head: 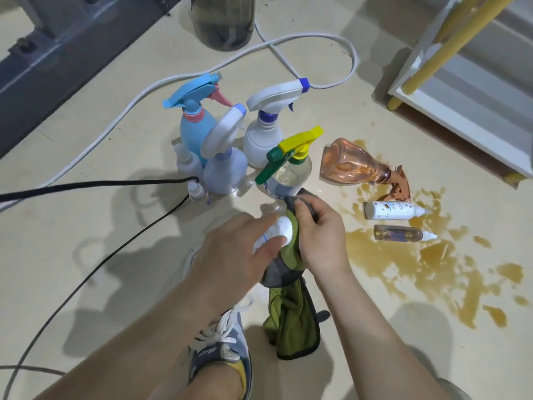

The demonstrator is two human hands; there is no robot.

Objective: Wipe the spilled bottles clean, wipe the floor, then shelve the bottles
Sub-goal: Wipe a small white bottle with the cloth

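Left hand: grip curled round small white bottle, blue print on side. Right hand: grip pinching green, grey-edged cloth over bottle's rounded end.

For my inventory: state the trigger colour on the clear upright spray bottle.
The trigger is green; head view shows it best.

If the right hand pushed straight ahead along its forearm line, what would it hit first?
Probably the clear spray bottle, green-and-yellow trigger, just beyond the right hand and its cloth, which wraps the white bottle held by the left hand. Depth is uncertain in one view.
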